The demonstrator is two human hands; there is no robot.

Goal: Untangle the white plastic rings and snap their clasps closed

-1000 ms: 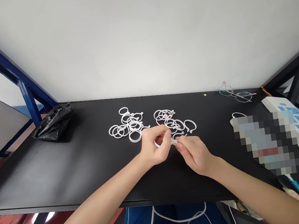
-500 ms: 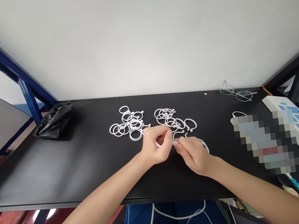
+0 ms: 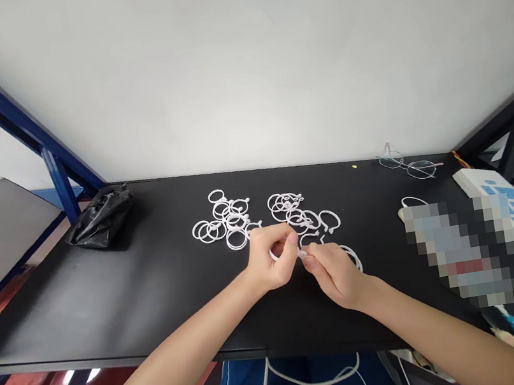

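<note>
Both of my hands meet over the middle of the black table (image 3: 132, 295). My left hand (image 3: 269, 258) is closed in a pinch on a small white plastic ring (image 3: 274, 255). My right hand (image 3: 334, 271) pinches the same ring's end from the right side. Just beyond my fingers lie two loose heaps of white rings, the left heap (image 3: 225, 220) and the right heap (image 3: 298, 212). One more white ring (image 3: 352, 255) lies on the table beside my right hand.
A crumpled black plastic bag (image 3: 101, 219) sits at the table's far left. Eyeglasses (image 3: 407, 165) lie at the back right. A white and blue power strip (image 3: 511, 209) and a blurred-out object (image 3: 459, 252) occupy the right side. White cables (image 3: 313, 377) hang under the front edge.
Both hands stay pinched on the ring with small finger shifts. The view has tilted slightly, so everything sits a little lower. A ring beside my right hand has come into sight.
</note>
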